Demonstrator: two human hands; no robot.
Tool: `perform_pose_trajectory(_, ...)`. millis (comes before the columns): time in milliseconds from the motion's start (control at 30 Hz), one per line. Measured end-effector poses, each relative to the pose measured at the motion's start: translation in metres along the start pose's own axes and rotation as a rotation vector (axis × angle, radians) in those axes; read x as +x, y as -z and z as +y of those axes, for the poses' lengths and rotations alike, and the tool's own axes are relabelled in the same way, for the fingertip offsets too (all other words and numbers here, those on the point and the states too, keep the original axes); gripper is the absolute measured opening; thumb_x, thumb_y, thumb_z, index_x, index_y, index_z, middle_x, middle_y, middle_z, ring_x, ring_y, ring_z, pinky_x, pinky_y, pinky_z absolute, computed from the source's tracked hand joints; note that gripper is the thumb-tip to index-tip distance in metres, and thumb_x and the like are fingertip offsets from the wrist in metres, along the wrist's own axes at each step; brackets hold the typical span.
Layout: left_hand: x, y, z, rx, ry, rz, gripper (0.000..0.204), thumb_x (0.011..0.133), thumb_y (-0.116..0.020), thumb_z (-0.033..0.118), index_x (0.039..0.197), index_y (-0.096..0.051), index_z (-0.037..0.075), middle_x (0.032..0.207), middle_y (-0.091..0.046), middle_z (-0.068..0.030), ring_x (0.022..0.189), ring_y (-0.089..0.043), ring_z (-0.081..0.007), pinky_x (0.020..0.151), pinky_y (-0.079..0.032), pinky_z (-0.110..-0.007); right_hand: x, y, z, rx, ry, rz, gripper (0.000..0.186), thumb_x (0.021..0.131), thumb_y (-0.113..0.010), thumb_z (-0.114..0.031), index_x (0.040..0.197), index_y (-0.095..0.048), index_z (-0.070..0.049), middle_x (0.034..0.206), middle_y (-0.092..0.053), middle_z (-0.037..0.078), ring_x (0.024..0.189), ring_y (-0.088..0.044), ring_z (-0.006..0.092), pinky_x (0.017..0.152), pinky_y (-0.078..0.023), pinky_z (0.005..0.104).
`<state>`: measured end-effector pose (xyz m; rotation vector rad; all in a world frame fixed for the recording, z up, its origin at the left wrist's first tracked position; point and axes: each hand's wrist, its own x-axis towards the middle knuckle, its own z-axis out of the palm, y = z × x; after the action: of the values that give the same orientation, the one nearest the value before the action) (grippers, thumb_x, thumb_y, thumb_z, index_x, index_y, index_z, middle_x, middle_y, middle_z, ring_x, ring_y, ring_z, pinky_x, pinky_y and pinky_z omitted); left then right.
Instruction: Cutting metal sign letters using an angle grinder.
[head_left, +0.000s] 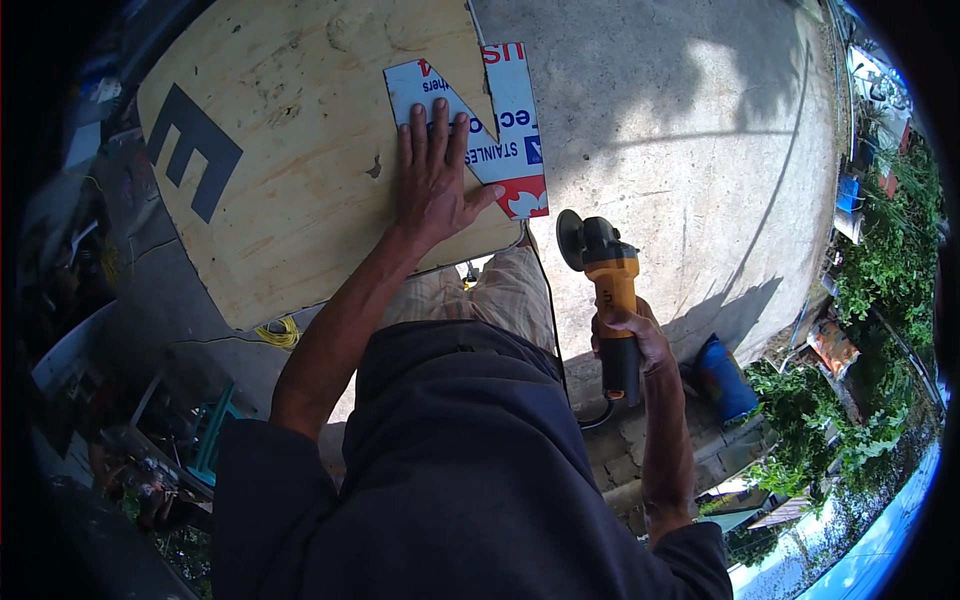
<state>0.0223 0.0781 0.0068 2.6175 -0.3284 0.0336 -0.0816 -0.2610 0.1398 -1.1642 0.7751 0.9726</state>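
Observation:
My left hand (435,185) lies flat, fingers spread, on an N-shaped sheet piece (516,105) with white, blue and red printed film. That piece rests on the right edge of a plywood board (290,150), partly overhanging it. My right hand (645,335) is wrapped round the body of an orange and black angle grinder (612,280). The grinder is held off the board, to its right, with its round disc (570,240) at the far end and apart from the sheet piece. A dark E-shaped letter (195,150) lies at the board's left.
Sunlit concrete floor (680,180) stretches to the right of the board. A coil of yellow cord (280,333) lies beyond its near left edge. At the right are a blue sack (725,380) and green plants (880,270). A teal chair (210,435) stands at lower left.

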Motion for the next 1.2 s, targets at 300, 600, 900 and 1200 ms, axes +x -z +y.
perform_pose_trajectory(300, 0.04, 0.015, 0.022, -0.064, -0.422, -0.163, 0.055, 0.098, -0.062, 0.031, 0.147, -0.054, 0.005, 0.163, -0.039, -0.0137, 0.157, -0.022, -0.0347, 0.129, -0.018, -0.053, -0.016, 0.012, -0.01, 0.126, 0.05, 0.104, 0.037, 0.079, -0.074, -0.018, 0.109, -0.056, -0.004, 0.079, -0.066, 0.011, 0.062, -0.069, 0.0225, 0.056, -0.06, 0.0361)
perform_pose_trajectory(600, 0.115, -0.021, 0.011, -0.167, -0.716, -0.105, 0.017, 0.076, -0.072, 0.021, 0.068, -0.063, 0.009, 0.08, -0.058, -0.0052, 0.094, -0.055, -0.0241, 0.123, -0.032, -0.047, -0.018, 0.019, -0.018, 0.115, 0.084, 0.116, 0.04, 0.079, -0.075, -0.02, 0.11, -0.056, -0.003, 0.078, -0.066, 0.011, 0.061, -0.068, 0.0233, 0.056, -0.059, 0.037)
perform_pose_trajectory(900, 0.112, 0.005, 0.029, -0.2, -0.384, 0.004, 0.028, 0.084, -0.072, 0.016, 0.108, -0.064, 0.004, 0.112, -0.063, -0.0121, 0.113, -0.054, -0.0296, 0.111, -0.038, -0.046, -0.016, 0.033, -0.019, 0.141, 0.102, 0.15, 0.041, 0.079, -0.074, -0.021, 0.11, -0.054, -0.003, 0.08, -0.064, 0.013, 0.062, -0.069, 0.0264, 0.056, -0.061, 0.0402)
perform_pose_trajectory(1200, -0.016, 0.016, 0.017, 0.045, 0.481, 0.144, 0.085, 0.093, -0.071, 0.031, 0.151, -0.03, -0.016, 0.158, -0.03, -0.0394, 0.15, -0.022, -0.0561, 0.12, -0.023, -0.063, -0.009, 0.047, -0.04, 0.099, 0.107, 0.152, 0.047, 0.08, -0.073, -0.022, 0.117, -0.051, -0.004, 0.079, -0.063, 0.012, 0.062, -0.068, 0.0262, 0.055, -0.06, 0.0392)
